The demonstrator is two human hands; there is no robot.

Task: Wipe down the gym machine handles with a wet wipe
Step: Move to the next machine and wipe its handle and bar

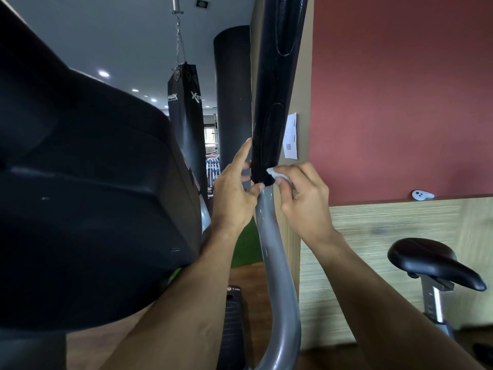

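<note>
Soft, even daylight fills the room; small recessed ceiling lights glow white behind, and a bright far window blows out. The big black console near the lens stays nearly featureless. Straight lines bow toward the edges, and the lower corners smear slightly.

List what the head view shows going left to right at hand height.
Black machine housing → left hand → black foam handle grip → wet wipe → right hand → white controller on the ledge.
</note>
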